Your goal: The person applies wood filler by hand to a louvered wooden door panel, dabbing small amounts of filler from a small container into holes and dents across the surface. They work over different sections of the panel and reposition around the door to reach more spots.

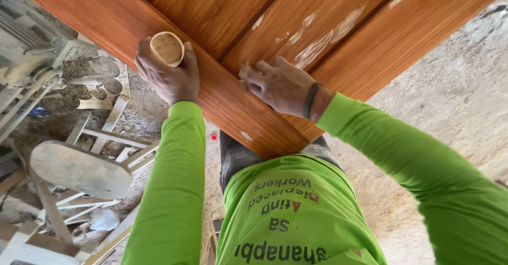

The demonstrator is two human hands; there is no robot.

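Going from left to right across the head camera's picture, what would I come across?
Dusty grey machine → pale round-topped stool → left hand holding a roll of sandpaper → right hand pressed on the reddish-brown wooden panel → black wristband → bare dusty floor.

Left hand (168,77) grips a round sanding pad (167,47) at the wooden door's (222,16) edge, upper left; right hand (280,85) presses mid-frame.
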